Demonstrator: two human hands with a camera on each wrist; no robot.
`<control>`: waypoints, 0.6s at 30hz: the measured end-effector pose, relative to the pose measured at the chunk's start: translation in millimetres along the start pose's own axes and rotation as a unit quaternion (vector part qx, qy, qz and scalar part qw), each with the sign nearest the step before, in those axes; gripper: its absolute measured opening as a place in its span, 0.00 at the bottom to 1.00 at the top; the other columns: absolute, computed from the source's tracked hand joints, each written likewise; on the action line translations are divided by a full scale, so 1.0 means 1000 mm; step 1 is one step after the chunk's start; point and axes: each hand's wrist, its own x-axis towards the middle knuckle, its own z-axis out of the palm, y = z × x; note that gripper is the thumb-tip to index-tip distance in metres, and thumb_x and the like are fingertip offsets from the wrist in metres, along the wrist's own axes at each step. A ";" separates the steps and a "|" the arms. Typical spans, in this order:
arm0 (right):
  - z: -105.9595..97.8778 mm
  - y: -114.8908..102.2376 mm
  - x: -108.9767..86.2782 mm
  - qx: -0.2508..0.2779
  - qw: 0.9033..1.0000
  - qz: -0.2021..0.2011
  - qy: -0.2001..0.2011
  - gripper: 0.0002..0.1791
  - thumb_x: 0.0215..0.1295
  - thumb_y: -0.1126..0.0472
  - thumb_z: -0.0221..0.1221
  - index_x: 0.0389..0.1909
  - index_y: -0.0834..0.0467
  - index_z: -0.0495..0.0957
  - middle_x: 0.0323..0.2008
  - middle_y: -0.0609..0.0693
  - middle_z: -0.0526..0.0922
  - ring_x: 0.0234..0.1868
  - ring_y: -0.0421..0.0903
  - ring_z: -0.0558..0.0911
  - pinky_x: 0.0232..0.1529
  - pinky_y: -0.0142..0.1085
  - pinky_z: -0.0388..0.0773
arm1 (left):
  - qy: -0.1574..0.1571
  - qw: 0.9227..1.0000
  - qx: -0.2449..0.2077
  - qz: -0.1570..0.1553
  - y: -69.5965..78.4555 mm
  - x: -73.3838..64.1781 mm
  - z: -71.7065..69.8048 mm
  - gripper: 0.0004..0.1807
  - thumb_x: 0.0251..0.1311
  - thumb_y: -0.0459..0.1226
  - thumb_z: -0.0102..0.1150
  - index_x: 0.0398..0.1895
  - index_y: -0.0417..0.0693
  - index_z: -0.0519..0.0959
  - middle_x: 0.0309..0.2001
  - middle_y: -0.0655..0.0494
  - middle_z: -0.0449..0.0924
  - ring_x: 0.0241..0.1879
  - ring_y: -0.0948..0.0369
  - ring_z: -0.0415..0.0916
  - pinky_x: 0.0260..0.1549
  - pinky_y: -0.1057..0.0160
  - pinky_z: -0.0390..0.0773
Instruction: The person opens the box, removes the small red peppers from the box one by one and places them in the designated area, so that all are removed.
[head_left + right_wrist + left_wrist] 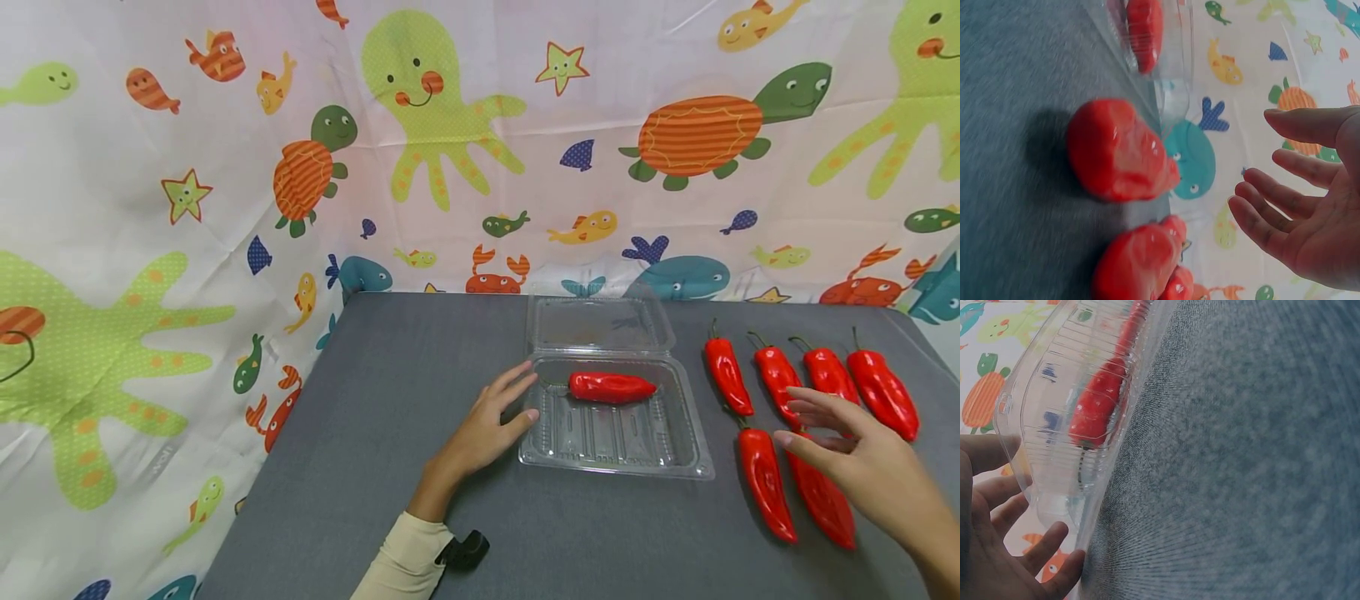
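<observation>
A clear plastic clamshell box (615,454) lies with its lid (600,323) folded back. Inside it is one red pepper (611,387), lying sideways near the hinge, its stem to the left. My left hand (491,421) is at the box's left wall, fingers spread; in the left wrist view its fingertips (1072,565) meet or nearly meet the plastic. My right hand (862,458) hovers over the loose red peppers on the right, holding nothing, its fingers relaxed and apart from the thumb. It partly hides a pepper (825,500) in the front row.
Several red peppers form two rows right of the box, including a back-row one (885,396) and a front one (767,483). The grey table (375,417) meets a sea-animal print curtain (465,75) at the back and left.
</observation>
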 end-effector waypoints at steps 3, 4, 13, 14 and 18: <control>0.001 -0.008 0.001 0.014 1.000 -0.014 -0.012 0.43 0.71 0.50 0.69 0.77 0.67 0.64 0.64 0.78 0.72 0.56 0.74 0.74 0.31 0.30 0.80 | 0.000 1.000 0.001 0.000 0.000 0.000 0.000 0.35 0.76 0.51 0.56 0.82 0.54 0.66 0.85 0.66 0.53 0.83 0.53 0.50 0.75 0.30 0.53; 0.002 -0.011 0.001 0.020 1.000 -0.020 -0.015 0.43 0.71 0.50 0.69 0.78 0.66 0.63 0.64 0.77 0.72 0.56 0.74 0.75 0.30 0.26 0.76 | 0.000 1.000 0.002 0.002 -0.001 0.000 0.000 0.35 0.76 0.51 0.56 0.82 0.54 0.66 0.85 0.66 0.53 0.84 0.53 0.50 0.75 0.30 0.53; 0.011 -0.033 0.007 0.076 0.995 -0.046 -0.048 0.43 0.72 0.46 0.68 0.80 0.57 0.63 0.68 0.71 0.73 0.59 0.70 0.78 0.33 0.27 0.81 | -0.001 1.000 0.001 0.016 0.000 0.000 -0.001 0.34 0.77 0.51 0.57 0.82 0.51 0.66 0.85 0.63 0.54 0.84 0.54 0.50 0.77 0.33 0.50; 0.013 -0.035 0.007 0.080 0.994 -0.047 -0.053 0.43 0.72 0.45 0.68 0.81 0.56 0.62 0.69 0.71 0.72 0.60 0.69 0.78 0.34 0.27 0.82 | -0.001 1.000 -0.001 0.018 0.000 0.000 -0.002 0.34 0.77 0.50 0.56 0.82 0.51 0.66 0.85 0.62 0.54 0.84 0.54 0.51 0.77 0.32 0.50; 0.018 -0.043 0.009 0.093 0.992 -0.063 -0.060 0.44 0.72 0.45 0.68 0.82 0.54 0.61 0.70 0.69 0.73 0.60 0.69 0.78 0.36 0.26 0.82 | 0.000 1.000 -0.003 0.017 0.001 -0.001 -0.002 0.34 0.77 0.51 0.56 0.81 0.51 0.67 0.85 0.63 0.55 0.83 0.53 0.51 0.76 0.31 0.52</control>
